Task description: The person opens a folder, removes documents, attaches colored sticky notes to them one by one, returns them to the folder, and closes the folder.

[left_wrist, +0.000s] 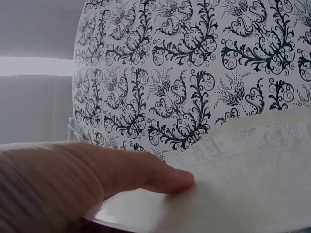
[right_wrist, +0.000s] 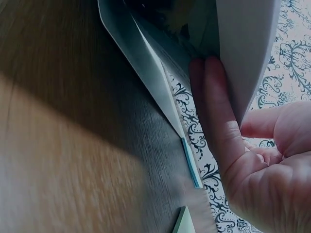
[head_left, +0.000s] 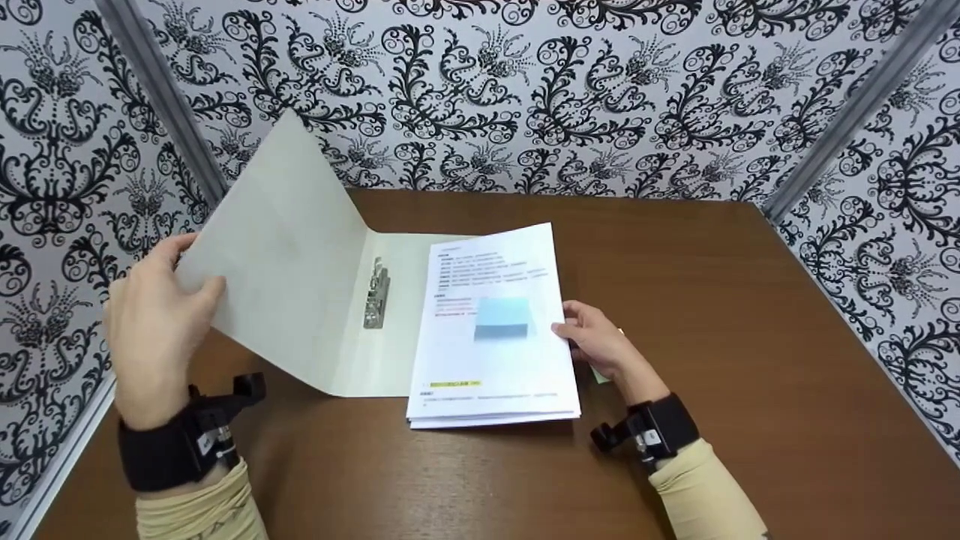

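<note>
An off-white ring-binder style folder lies opened on the table, its left cover tilted up. My left hand grips that cover's outer edge; in the left wrist view the thumb presses on its inner face. A metal clip mechanism sits near the spine. Over the folder's right side is a stack of printed papers with a blue sticky note on top. My right hand pinches the stack's right edge. In the right wrist view, fingers reach behind the raised sheets.
A pale green piece lies partly hidden beneath the right hand, on the brown wooden table. A thin teal-edged item shows in the right wrist view. Patterned wall panels enclose the table's back and sides.
</note>
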`<state>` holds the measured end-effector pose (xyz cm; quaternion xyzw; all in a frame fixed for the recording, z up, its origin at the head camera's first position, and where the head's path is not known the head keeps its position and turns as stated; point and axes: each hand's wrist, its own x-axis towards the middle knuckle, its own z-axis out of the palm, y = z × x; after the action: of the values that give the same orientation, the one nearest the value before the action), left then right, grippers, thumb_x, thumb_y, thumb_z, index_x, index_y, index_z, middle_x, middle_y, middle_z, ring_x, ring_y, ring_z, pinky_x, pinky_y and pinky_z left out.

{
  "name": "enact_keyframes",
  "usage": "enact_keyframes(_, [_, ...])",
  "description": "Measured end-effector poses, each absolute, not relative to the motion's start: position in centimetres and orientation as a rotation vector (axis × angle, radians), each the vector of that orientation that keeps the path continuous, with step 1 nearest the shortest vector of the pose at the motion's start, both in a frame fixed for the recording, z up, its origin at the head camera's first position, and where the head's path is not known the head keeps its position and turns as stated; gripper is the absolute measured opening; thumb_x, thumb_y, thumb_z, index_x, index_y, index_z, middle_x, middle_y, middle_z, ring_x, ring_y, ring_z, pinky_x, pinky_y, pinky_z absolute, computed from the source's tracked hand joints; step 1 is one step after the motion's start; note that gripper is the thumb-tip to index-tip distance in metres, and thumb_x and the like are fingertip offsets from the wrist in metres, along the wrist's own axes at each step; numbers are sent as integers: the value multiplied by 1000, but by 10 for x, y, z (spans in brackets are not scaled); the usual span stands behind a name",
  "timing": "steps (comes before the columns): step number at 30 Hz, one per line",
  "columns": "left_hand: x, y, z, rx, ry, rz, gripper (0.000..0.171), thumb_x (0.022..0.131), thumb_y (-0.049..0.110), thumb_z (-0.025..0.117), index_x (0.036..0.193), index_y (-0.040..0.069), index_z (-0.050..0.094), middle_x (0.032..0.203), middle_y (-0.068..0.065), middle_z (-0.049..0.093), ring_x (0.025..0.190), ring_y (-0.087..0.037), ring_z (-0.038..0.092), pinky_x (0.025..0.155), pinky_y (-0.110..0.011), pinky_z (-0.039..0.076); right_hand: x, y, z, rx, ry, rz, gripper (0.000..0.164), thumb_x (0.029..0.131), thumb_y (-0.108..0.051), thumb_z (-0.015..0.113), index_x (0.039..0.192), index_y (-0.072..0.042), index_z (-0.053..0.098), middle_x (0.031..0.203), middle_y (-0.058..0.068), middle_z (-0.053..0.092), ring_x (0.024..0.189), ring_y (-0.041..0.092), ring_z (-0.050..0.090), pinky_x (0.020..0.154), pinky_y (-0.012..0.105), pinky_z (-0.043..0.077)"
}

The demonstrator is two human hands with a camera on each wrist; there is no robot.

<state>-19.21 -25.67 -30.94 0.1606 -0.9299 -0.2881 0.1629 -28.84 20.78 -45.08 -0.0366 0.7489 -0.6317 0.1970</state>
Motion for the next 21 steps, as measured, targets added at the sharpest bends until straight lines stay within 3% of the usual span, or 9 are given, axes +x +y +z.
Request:
enact_keyframes(3, [-190, -252, -308, 517, -2587, -737, 63, 92, 9, 61, 151, 16, 40, 139, -26, 56, 98, -41, 59, 87, -49, 51, -288, 203, -452, -103, 2076, -1798, 37, 103, -4, 45, 138, 7, 39, 102, 8, 71, 85, 14, 72, 69, 29, 61])
enact_keyframes(5, [-191, -248, -308, 520, -2514, -709, 65, 90, 0, 62, 150, 14, 41, 147, -25, 49, 123, -43, 49, 109, -57, 39, -288, 198, -454, -107, 2065, -1811, 37, 103, -4, 45, 138, 7, 39, 103, 9, 72, 86, 14, 72, 70, 29, 61])
enact_keyframes(7, [-193, -245, -310, 488, -2434, -666, 64, 87, -7, 62, 146, 11, 47, 153, -22, 42, 139, -44, 35, 119, -63, 22, -288, 193, -456, -112, 2057, -1819, 36, 103, -3, 44, 137, 7, 40, 104, 10, 72, 86, 14, 72, 70, 29, 61])
enact_keyframes(10, [-198, -241, -315, 436, -2350, -572, 56, 84, -12, 61, 137, 5, 55, 155, -22, 38, 142, -45, 27, 118, -63, 13, -290, 184, -458, -113, 2051, -1828, 33, 103, -3, 43, 135, 7, 41, 106, 13, 72, 87, 14, 72, 71, 29, 61])
enact_keyframes(15, [-215, -232, -326, 356, -2332, -486, 35, 94, -6, 54, 128, 0, 59, 161, -22, 26, 143, -48, 21, 112, -69, 11, -295, 169, -461, -69, 2057, -1820, 32, 104, -4, 43, 135, 5, 43, 113, 17, 70, 91, 15, 71, 73, 30, 60])
enact_keyframes(21, [-230, -219, -334, 171, -2576, -473, 40, 90, -2, 63, 130, 1, 56, 159, -25, 27, 145, -49, 17, 114, -73, 7, -303, 156, -463, -27, 2045, -1824, 35, 105, -6, 43, 138, 4, 43, 125, 23, 66, 98, 17, 69, 76, 30, 59])
